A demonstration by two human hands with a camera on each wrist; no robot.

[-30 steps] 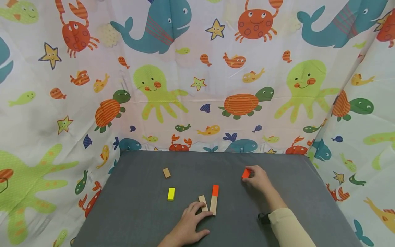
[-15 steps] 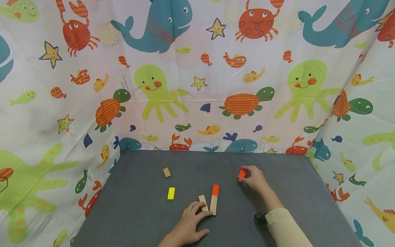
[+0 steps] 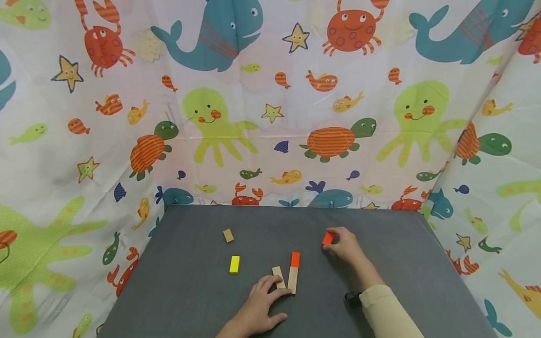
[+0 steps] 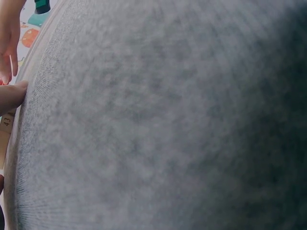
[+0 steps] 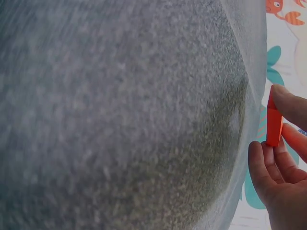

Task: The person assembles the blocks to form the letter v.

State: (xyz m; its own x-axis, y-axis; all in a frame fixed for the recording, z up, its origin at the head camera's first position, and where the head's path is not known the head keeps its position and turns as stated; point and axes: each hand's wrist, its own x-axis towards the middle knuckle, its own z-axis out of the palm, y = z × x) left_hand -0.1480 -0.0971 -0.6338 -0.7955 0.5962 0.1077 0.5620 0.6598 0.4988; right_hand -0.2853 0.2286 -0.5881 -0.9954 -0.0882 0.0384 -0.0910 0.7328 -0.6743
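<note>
In the head view my right hand (image 3: 348,246) pinches a small orange-red block (image 3: 327,238) above the right part of the grey table. The right wrist view shows this block (image 5: 274,127) between thumb and fingers. My left hand (image 3: 262,305) lies with relaxed, spread fingers at the front middle. Its fingertips touch a slanted plain wooden block (image 3: 277,276) and the near end of a second wooden block (image 3: 292,280). Another orange-red block (image 3: 295,259) adjoins that second block's far end. In the left wrist view, the edge of a wooden block (image 4: 6,122) carries printed digits.
A yellow block (image 3: 234,265) lies left of the left hand, and a small wooden block (image 3: 228,235) lies farther back. The grey cloth-covered table (image 3: 181,281) ends at a white curtain (image 3: 270,155) printed with sea animals. The right wrist wears a dark strap-like device (image 3: 353,300).
My right hand has moved a little to the left, carrying the orange-red block with it. The left hand and the other blocks stay in place.
</note>
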